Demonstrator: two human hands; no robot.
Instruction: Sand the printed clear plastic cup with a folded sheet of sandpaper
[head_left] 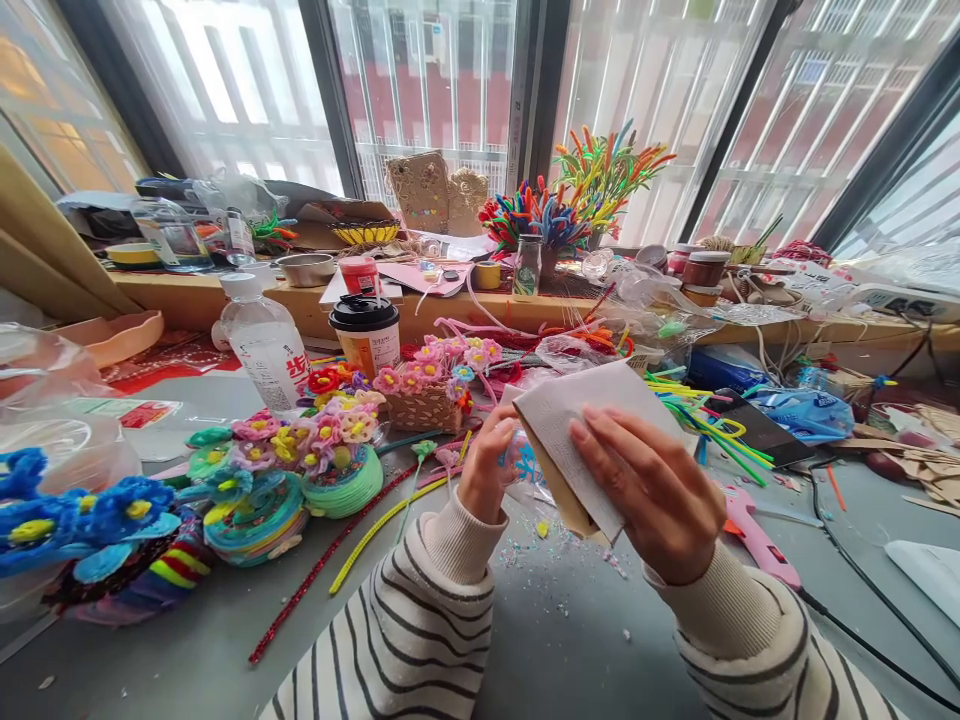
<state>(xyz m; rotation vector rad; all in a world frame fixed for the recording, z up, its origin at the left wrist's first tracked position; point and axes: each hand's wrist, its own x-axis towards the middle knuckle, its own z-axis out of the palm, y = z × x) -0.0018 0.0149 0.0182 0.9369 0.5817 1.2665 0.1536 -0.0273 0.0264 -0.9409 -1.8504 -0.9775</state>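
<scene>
Both hands are raised above the grey table, around a folded piece with a white textured paper face and a brown, cardboard-like underside. My right hand lies over the white face with its fingers bent and grips the piece from the right. At the left corner, my left hand is closed with curled fingers against the edge; its thumb side is partly hidden. Clear plastic with blue print shows just behind the left hand. Below the piece, tiny coloured bits are scattered on the table.
Fuzzy-wire flower pots and a blue-flowered one stand left. A water bottle, a lidded cup and a woven flower basket stand behind. To the right lie a pink glue gun, its cable and a dark phone-like slab.
</scene>
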